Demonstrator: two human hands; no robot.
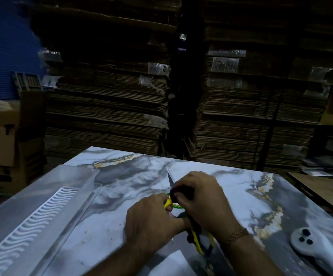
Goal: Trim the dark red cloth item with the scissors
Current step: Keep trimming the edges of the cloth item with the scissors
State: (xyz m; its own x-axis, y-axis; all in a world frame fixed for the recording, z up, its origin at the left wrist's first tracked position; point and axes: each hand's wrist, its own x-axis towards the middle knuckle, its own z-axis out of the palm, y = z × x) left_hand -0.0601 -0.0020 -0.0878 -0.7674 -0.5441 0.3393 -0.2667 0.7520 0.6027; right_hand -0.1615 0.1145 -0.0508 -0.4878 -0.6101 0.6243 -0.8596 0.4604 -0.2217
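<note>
head view shows a marble-look table (231, 188) in a dim room with tall cardboard stacks (106, 96) behind, where the left hand (151, 218) and right hand (203, 198) sit close together, fingers closed on the small dark red cloth item (181, 193) and the scissors (196, 234).

Dim room. Tall stacks of flattened brown cardboard (110, 100) fill the upper frame; blue corrugated wall (4, 46) upper left; grey marble-patterned desk (251, 196) below.
</note>
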